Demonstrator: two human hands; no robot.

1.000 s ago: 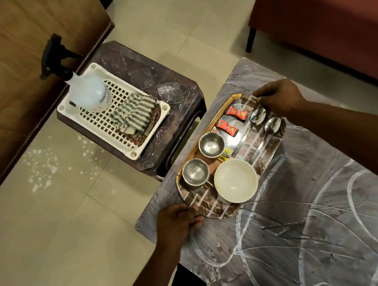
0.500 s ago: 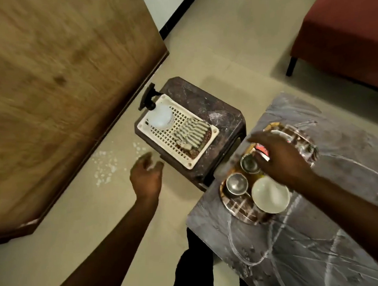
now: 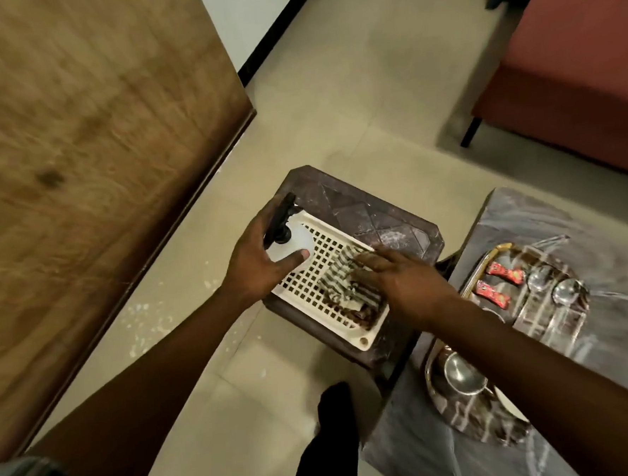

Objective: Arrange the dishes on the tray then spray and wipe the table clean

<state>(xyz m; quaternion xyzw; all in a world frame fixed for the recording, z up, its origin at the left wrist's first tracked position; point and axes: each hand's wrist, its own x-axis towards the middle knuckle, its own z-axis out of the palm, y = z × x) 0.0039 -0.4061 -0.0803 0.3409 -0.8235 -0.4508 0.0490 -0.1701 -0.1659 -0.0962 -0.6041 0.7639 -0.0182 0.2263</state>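
A white spray bottle (image 3: 293, 243) with a black trigger stands in a white slotted basket (image 3: 310, 286) on a dark stool. My left hand (image 3: 258, 257) wraps round the bottle's neck. Beside it in the basket lies a striped cloth (image 3: 339, 286), and my right hand (image 3: 399, 278) rests on it with fingers stretched forward. On the grey marble table (image 3: 612, 333) at the right sits the oval tray (image 3: 552, 315) with two red sachets (image 3: 497, 281), two spoons (image 3: 552, 285) and a steel bowl (image 3: 460, 374); my right forearm hides part of it.
The dark stool (image 3: 362, 212) stands between the table and a large wooden panel (image 3: 80, 160) at the left. A red sofa (image 3: 574, 74) fills the top right. White specks dot the tiled floor (image 3: 145, 321). My dark trouser leg (image 3: 328, 439) shows below.
Both hands left the tray and reached to the basket on the stool. The left hand took hold of the spray bottle; the right hand came down on the striped cloth. The view swung left.
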